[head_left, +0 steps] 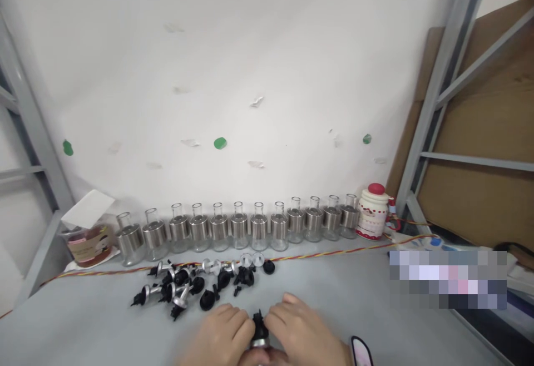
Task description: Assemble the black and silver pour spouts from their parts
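Near the front edge of the table, a black and silver pourer spout [260, 330] points upward between my two hands. Closed fingers of my left hand [225, 332] grip it from the left. My right hand [300, 330], with a dark-rimmed band at its wrist, is closed on its other side. Both thumbs meet low at the silver collar, and the spout's lower end is hidden. Just beyond my hands lies a loose pile of similar pourer spouts [180, 298], together with a round black cap [207, 300] and clear rings [258, 259].
Along the wall stands a row of glass bottles with metal sleeves [219, 227]. A tub with a brown label [89, 246] is at its left end, a white jar with a red lid [372, 213] at its right. A twisted red-yellow wire [325, 253] crosses the table [375, 305].
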The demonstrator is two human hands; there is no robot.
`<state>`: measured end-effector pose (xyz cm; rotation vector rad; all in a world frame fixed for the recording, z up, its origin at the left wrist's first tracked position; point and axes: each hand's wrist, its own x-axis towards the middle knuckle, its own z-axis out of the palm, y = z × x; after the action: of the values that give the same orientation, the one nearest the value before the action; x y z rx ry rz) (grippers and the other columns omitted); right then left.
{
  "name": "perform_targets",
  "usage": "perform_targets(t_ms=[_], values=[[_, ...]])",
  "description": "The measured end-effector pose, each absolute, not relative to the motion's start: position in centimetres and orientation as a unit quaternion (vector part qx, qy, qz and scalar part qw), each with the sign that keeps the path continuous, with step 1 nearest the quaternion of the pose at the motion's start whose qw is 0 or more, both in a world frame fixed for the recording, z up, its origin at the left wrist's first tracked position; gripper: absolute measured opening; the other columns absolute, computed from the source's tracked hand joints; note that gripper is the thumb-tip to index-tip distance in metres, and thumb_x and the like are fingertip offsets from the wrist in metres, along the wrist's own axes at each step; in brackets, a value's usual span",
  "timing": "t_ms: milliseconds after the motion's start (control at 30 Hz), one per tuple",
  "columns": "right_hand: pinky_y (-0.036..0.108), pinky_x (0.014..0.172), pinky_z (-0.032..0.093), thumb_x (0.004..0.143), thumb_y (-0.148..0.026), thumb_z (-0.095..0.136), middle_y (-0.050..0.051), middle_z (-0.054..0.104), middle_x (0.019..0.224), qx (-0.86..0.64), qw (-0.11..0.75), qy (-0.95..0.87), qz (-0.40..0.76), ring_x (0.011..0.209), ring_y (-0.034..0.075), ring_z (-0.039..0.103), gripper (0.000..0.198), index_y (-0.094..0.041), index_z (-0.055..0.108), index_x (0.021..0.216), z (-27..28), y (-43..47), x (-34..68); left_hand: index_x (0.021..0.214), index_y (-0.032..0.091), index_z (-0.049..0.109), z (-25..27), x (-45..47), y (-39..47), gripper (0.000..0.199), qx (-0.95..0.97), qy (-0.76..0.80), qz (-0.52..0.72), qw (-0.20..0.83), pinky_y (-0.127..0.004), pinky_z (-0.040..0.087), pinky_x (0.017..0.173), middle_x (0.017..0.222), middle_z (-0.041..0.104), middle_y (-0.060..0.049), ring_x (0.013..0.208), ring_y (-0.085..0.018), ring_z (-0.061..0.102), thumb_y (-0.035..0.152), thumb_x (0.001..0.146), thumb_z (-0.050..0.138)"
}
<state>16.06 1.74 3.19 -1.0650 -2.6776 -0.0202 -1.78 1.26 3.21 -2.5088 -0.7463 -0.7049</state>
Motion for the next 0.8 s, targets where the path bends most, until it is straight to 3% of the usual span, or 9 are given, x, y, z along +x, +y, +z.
perform_targets(t_ms=[233, 433, 600, 800], values=[[0.022, 0.069, 0.034, 0.071, -0.026, 0.060, 0.001, 0.064, 0.065, -0.338, 0.130, -0.932, 0.028, 0.059, 0.013, 0.054, 0.013, -0.017, 0.057, 0.063, 3.20, 1.98, 16.23, 0.056, 0.018, 0.045, 2.54, -1.56, 1.50, 0.042, -0.909, -0.223, -0.256, 0.241, -0.025, 0.032, 0.042, 0.047, 0.052, 0.001, 0.041, -0.013, 0.048, 0.041, 0.086, 0.028], [0.022, 0.066, 0.033, 0.072, -0.023, 0.058, 0.000, 0.062, 0.060, -0.310, 0.155, -0.938, 0.027, 0.055, 0.011, 0.052, 0.014, -0.017, 0.055, 0.059, 3.28, 2.07, 16.23, 0.063, 0.017, 0.047, 3.02, -1.75, 1.36, 0.042, -0.915, -0.253, -0.246, 0.196, -0.024, 0.036, 0.044, 0.053, 0.056, -0.001, 0.046, -0.013, 0.051, 0.043, 0.087, 0.022], [0.025, 0.070, 0.034, 0.070, -0.027, 0.060, 0.002, 0.063, 0.067, -0.377, 0.154, -0.913, 0.027, 0.063, 0.015, 0.054, 0.011, -0.017, 0.056, 0.068, 3.35, 2.25, 16.05, 0.072, 0.017, 0.048, 3.10, -1.84, 1.60, 0.034, -0.913, -0.319, -0.211, 0.144, -0.025, 0.040, 0.049, 0.065, 0.059, -0.003, 0.057, -0.017, 0.056, 0.049, 0.080, 0.038], [0.028, 0.078, 0.033, 0.068, -0.026, 0.060, 0.003, 0.062, 0.071, -0.406, 0.146, -0.902, -0.005, 0.067, 0.018, 0.055, 0.012, -0.016, 0.054, 0.072, 2.69, 2.07, 16.08, 0.068, 0.018, 0.046, 3.12, -1.56, 1.60, 0.024, -0.919, -0.346, -0.158, 0.107, -0.023, 0.037, 0.048, 0.067, 0.059, -0.001, 0.059, -0.015, 0.055, 0.039, 0.081, 0.046]])
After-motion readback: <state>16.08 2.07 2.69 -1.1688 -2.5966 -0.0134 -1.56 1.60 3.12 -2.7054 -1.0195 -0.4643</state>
